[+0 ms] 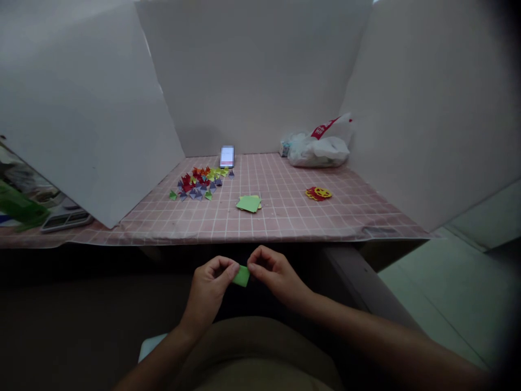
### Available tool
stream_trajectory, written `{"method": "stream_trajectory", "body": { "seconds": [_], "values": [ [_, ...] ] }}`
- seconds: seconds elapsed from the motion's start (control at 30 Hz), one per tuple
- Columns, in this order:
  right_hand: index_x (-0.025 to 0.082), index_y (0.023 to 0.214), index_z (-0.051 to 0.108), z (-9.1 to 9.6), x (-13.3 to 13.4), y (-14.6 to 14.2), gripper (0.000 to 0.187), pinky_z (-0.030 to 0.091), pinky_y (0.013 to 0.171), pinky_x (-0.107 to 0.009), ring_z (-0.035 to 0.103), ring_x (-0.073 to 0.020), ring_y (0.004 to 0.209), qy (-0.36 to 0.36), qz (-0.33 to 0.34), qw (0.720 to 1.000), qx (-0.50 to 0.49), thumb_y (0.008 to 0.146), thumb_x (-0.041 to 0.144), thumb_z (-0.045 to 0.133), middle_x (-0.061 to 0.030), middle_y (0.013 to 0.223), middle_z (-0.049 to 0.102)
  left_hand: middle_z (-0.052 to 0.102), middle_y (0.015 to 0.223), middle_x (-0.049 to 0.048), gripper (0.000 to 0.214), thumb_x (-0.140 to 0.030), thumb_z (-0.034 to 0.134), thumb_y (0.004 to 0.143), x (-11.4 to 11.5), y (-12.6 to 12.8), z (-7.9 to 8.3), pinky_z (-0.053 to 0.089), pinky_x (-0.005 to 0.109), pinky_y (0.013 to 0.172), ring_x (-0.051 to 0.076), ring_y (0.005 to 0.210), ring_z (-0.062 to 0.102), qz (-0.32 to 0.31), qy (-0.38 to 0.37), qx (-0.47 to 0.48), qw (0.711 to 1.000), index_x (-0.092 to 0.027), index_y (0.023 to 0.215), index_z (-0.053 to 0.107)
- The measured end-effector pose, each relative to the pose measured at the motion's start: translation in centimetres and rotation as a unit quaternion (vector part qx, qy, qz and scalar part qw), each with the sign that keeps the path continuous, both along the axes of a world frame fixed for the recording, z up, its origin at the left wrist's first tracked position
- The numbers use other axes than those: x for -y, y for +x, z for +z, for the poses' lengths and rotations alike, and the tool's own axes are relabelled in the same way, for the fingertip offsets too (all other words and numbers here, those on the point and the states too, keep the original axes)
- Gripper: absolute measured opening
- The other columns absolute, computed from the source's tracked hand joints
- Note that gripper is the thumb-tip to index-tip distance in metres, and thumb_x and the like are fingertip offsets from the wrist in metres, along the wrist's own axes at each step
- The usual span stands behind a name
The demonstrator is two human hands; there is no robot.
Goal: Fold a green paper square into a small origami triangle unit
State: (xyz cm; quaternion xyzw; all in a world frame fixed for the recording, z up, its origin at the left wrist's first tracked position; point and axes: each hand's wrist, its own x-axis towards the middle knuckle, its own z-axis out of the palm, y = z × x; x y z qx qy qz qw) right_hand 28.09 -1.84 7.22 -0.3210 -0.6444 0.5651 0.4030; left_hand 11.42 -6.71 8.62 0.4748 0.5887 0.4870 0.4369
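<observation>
Table (285, 227) lies ahead of both hands, sheet stack (249, 203) on it straight out from them. Left hand (208, 287) and right hand (280, 276) face each other, both pinching. Green paper (241, 277) sits between: right of left fingertips, left of and slightly below right ones. Neither hand nearer, both touching; tilted, long axis unclear.

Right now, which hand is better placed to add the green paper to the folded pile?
Left hand, probably: it pinches the green paper, nearer the folded pile; the right hand would reach across.
</observation>
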Motion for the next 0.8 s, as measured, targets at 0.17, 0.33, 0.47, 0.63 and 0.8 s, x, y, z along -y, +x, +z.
{"method": "stream_trajectory", "body": {
  "seconds": [0.17, 0.33, 0.47, 0.63, 0.8],
  "values": [
    [0.016, 0.083, 0.058, 0.18, -0.15, -0.08, 0.020, 0.041, 0.063, -0.026, 0.052, -0.0118, 0.065, -0.053, 0.032, 0.998, -0.031, 0.086, 0.035, 0.062, 0.0022, 0.070, 0.056, 0.061, 0.068, -0.0009, 0.021, -0.036, 0.069, 0.079, -0.03, -0.17, -0.33, 0.042, 0.022, 0.063, 0.013, 0.065, 0.052, 0.013, 0.013, 0.023, 1.000, -0.016, 0.074, 0.067],
    [0.015, 0.076, 0.061, -0.13, -0.08, -0.25, 0.026, 0.038, 0.058, -0.024, 0.049, -0.0106, 0.060, -0.059, 0.033, 0.998, -0.011, 0.078, 0.039, 0.072, 0.0028, 0.066, 0.057, 0.062, 0.069, -0.0005, 0.019, -0.035, 0.068, 0.079, -0.10, 0.10, -0.62, 0.043, 0.023, 0.064, 0.014, 0.066, 0.054, 0.003, 0.026, 0.014, 1.000, -0.016, 0.074, 0.067],
    [0.016, 0.069, 0.059, -0.24, -0.14, -0.18, 0.024, 0.037, 0.056, -0.024, 0.048, -0.0102, 0.057, -0.049, 0.017, 0.999, 0.006, 0.080, 0.035, 0.069, 0.0033, 0.060, 0.056, 0.062, 0.068, -0.0005, 0.018, -0.034, 0.067, 0.079, -0.16, 0.33, -0.63, 0.042, 0.024, 0.063, 0.014, 0.066, 0.054, 0.012, 0.038, -0.004, 0.999, -0.016, 0.073, 0.067],
    [0.016, 0.073, 0.060, -0.20, -0.37, -0.01, 0.016, 0.037, 0.057, -0.024, 0.049, -0.0110, 0.060, -0.008, 0.022, 0.999, 0.034, 0.079, 0.029, 0.067, 0.0027, 0.065, 0.056, 0.061, 0.068, -0.0008, 0.018, -0.031, 0.065, 0.081, -0.25, 0.47, 0.01, 0.042, 0.023, 0.064, 0.014, 0.067, 0.054, -0.012, 0.052, -0.042, 0.998, -0.016, 0.071, 0.067],
    [0.016, 0.069, 0.061, -0.35, -0.23, -0.09, 0.017, 0.040, 0.062, -0.025, 0.051, -0.0122, 0.064, 0.026, 0.025, 0.998, 0.044, 0.080, 0.027, 0.066, 0.0021, 0.066, 0.057, 0.059, 0.067, -0.0008, 0.019, -0.028, 0.065, 0.080, -0.38, 0.52, 0.06, 0.042, 0.023, 0.063, 0.014, 0.066, 0.053, -0.033, 0.066, -0.058, 0.996, -0.016, 0.066, 0.066]
  ]
}}
